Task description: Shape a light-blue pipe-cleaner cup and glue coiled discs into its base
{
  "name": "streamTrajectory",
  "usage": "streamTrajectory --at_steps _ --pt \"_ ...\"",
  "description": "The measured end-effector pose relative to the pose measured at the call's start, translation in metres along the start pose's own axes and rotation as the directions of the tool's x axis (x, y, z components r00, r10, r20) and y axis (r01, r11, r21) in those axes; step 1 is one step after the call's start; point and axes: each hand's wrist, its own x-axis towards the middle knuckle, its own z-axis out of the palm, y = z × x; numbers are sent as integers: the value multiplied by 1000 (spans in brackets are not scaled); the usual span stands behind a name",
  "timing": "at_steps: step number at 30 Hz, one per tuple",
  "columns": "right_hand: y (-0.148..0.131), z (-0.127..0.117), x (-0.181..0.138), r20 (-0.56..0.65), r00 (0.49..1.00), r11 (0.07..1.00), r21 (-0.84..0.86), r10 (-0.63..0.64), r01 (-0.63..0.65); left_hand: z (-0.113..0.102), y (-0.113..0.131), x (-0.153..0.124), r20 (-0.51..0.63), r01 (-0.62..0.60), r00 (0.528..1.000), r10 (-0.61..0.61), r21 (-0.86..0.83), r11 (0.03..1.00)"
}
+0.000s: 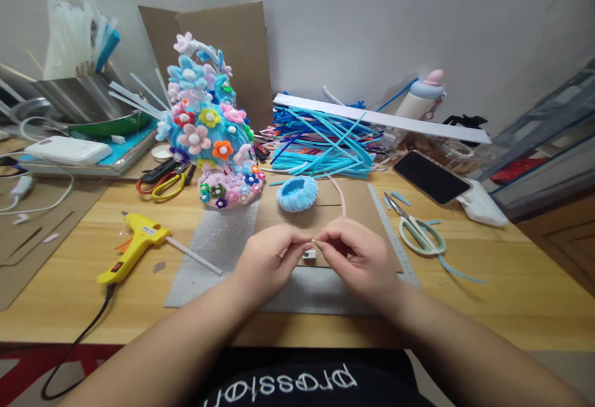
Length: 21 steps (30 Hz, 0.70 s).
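Note:
My left hand (269,255) and my right hand (356,255) meet above a cardboard sheet (376,233), thumbs and forefingers pinched. A tiny pale tip shows between the fingertips; what it belongs to is hidden. A pink pipe cleaner (339,193) runs down behind my right hand, and I cannot tell whether it is held. Just below the fingertips is a small white and grey piece (309,254). Beyond the hands sits a round, hollow light-blue fuzzy cup (297,194). Left of it stands a tall piece covered in colourful pipe-cleaner flowers (209,128).
A yellow glue gun (134,246) lies at left, its cord over the table edge. Scissors (422,233) and blue offcuts lie at right, below a phone (432,176). Behind are piled blue pipe cleaners (320,147). A grey mat (209,271) lies under the cardboard.

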Motion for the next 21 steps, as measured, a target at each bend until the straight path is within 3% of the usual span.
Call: streamTrajectory --at_steps 7,9,11,13,14,18,21 --pt "-1 1 -1 15 1000 1000 -19 -19 19 1 4 -1 83 263 965 -251 -222 939" --pt "-1 0 -2 15 999 999 -29 -36 36 1 4 1 180 388 922 -344 -412 824" --pt "0 -1 -2 17 998 998 -34 -60 60 2 3 3 314 501 864 -393 -603 621" --pt "1 -2 -2 23 997 997 -33 -74 75 2 3 5 430 573 817 -385 -680 458" --pt "2 -2 -2 29 997 997 -33 -75 76 3 3 6 468 598 800 -375 -677 429" --pt "4 -1 -2 45 996 996 -34 -76 78 4 3 7 509 626 779 -366 -616 478" --pt "3 -1 -2 45 996 997 -37 -71 73 4 6 6 515 636 771 -374 -634 440"
